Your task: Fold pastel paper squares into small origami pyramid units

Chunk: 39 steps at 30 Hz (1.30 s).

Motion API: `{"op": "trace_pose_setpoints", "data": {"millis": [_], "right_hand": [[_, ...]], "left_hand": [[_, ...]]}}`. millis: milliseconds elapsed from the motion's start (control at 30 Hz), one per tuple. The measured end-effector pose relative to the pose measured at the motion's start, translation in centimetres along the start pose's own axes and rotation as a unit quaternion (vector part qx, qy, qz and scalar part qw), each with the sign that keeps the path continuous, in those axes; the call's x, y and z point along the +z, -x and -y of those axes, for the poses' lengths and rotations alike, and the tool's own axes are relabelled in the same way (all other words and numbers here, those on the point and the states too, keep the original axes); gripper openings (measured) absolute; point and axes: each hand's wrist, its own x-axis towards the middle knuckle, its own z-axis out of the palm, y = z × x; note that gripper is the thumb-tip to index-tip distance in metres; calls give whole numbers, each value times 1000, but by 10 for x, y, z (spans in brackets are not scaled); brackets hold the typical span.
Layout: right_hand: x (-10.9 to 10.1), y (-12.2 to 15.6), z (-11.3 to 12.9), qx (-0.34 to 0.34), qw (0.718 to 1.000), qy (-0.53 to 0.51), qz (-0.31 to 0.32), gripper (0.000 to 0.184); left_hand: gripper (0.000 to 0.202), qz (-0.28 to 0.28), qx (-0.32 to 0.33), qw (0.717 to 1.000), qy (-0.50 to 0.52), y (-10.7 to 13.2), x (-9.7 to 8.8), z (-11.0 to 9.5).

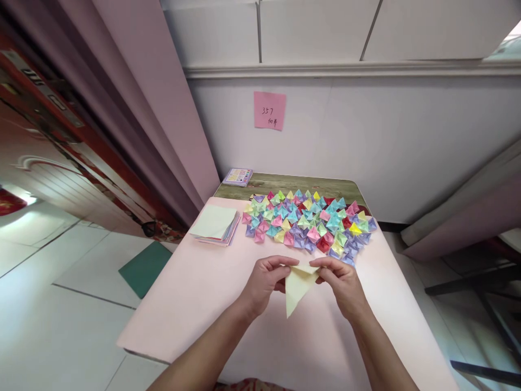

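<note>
A pale yellow paper triangle (296, 287) hangs point down between my two hands, just above the pink table cover (195, 304). My left hand (266, 282) pinches its upper left corner, fingers curled. My right hand (342, 282) pinches the upper right corner in the same way. Beyond them lies a broad patch of several small folded paper pieces (309, 222) in pink, green, blue, purple, yellow and red.
A stack of square coloured sheets (216, 224) lies at the table's left. A small paper pack (237, 176) sits on the bare wooden far edge. A pink note (269, 110) hangs on the wall. A green sheet (144, 267) lies on the tiled floor, left.
</note>
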Motion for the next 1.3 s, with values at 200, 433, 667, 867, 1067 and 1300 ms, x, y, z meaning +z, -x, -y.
{"op": "trace_pose_setpoints", "data": {"millis": [200,433,667,867,1067,1300], "right_hand": [[2,4,12,-51,998,24,28,20],[32,8,0,77,988,-118,-54,50],[42,7,-2,47,998,-36,-28,38],[33,11,19,23,999,-13,37,36],[37,19,29,66,988,-122,70,36],[38,17,34,68,989,-104,82,34]], "left_hand": [[25,-4,48,999,16,-1,0,4],[29,-92,127,987,46,-9,4,15],[29,-75,96,992,39,-9,1,21],[28,21,-33,990,132,-13,-17,21],[29,110,-104,964,219,-12,-20,21],[30,125,-90,964,217,-12,-18,21]]}}
